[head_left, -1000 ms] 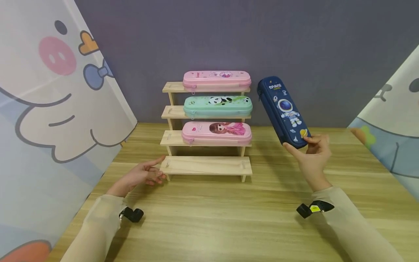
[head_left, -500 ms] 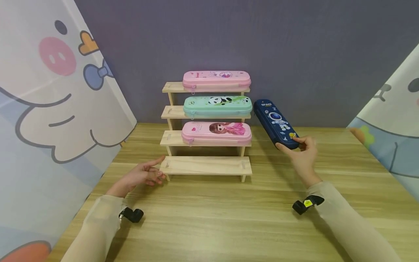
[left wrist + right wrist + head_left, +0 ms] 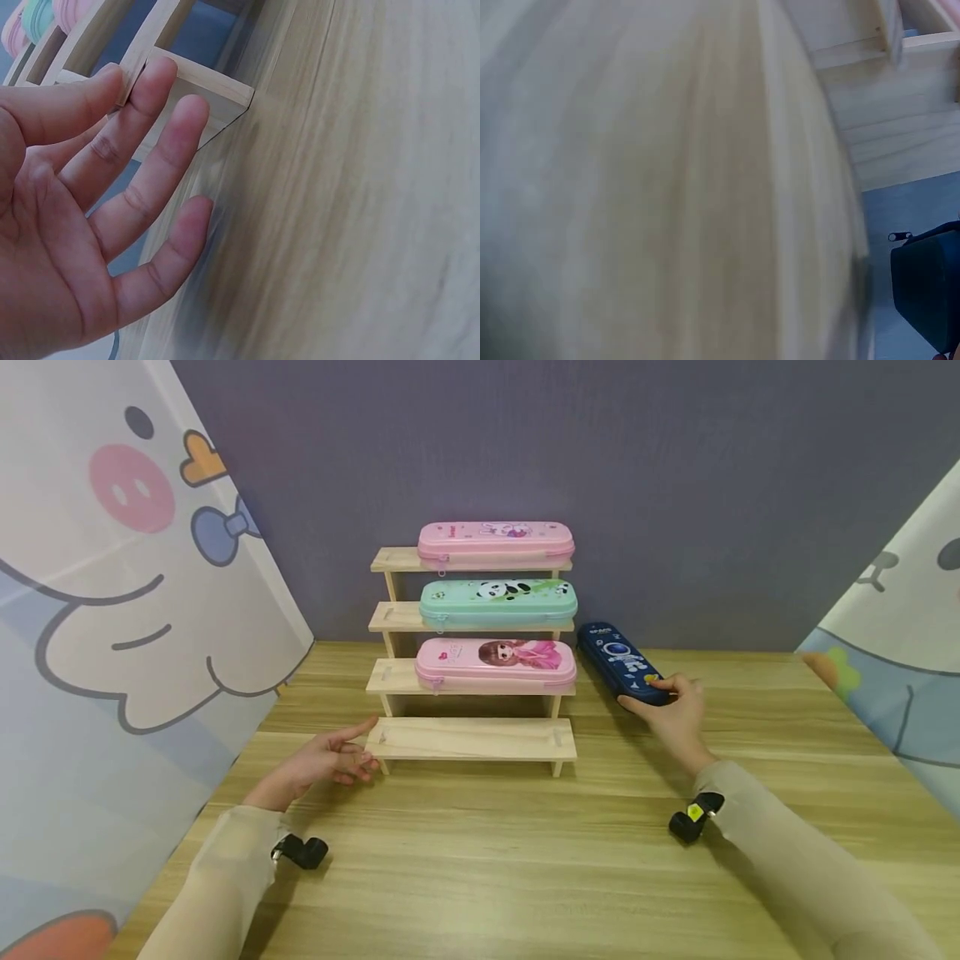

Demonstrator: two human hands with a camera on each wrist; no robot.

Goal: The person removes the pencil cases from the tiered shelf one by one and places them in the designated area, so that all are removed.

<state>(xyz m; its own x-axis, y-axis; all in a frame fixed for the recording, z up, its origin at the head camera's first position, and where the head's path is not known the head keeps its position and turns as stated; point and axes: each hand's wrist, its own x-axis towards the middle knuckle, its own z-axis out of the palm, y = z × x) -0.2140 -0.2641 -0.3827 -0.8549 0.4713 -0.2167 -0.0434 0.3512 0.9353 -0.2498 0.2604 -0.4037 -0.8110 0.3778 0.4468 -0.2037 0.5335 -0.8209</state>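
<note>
In the head view my left hand (image 3: 322, 762) is at the left end of the lowest shelf of a stepped wooden display rack (image 3: 472, 739). The left wrist view shows thumb and fingers on either side of that board's end, the other fingers (image 3: 176, 142) loosely bent. To the right of the rack, my right hand (image 3: 672, 718) grips the near end of a navy pencil case (image 3: 621, 658) with an astronaut on its lid. The case lies slantwise, low by the table; whether it touches the wood is unclear. Only a dark case corner (image 3: 926, 289) shows in the right wrist view.
On the upper shelves lie a pink bunny pencil case (image 3: 495, 543), a mint panda pencil case (image 3: 498, 602) and a pink pencil case with a girl (image 3: 497, 664). A grey wall (image 3: 675, 510) stands behind the wooden table (image 3: 480, 860); cartoon panels (image 3: 112, 610) flank it.
My right hand has brought the navy pencil case down and left, from raised and tilted to low beside the rack. The left hand and the rack have stayed in place.
</note>
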